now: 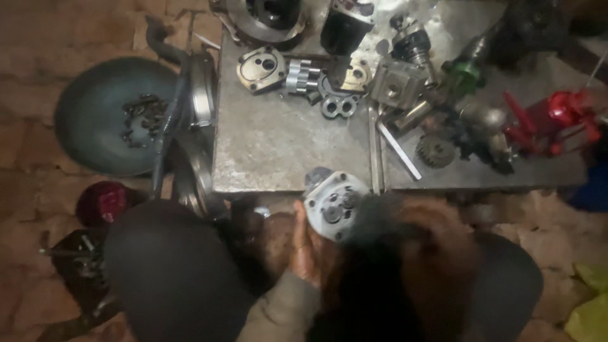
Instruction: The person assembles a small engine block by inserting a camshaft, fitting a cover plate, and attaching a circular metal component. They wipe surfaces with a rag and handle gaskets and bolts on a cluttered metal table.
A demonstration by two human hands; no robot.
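My left hand [308,246] grips a pale grey metal pump housing [334,204] from its left side, just in front of the near edge of the metal table [285,152]. The housing's round face, with holes and a centre bore, points up at me. My right hand [437,237] is a brown blur close to the right of the housing. A dark fuzzy shape [380,218] lies between that hand and the housing; I cannot make out what it is or whether the hand holds it.
The table carries a cover plate [261,68], paired gears [301,76], a figure-eight plate [339,101], a toothed wheel [436,151], a flat bar [399,151], a green part [465,73] and a red tool [557,114]. A round dark pan [95,126] with small bits sits on the brick floor at left.
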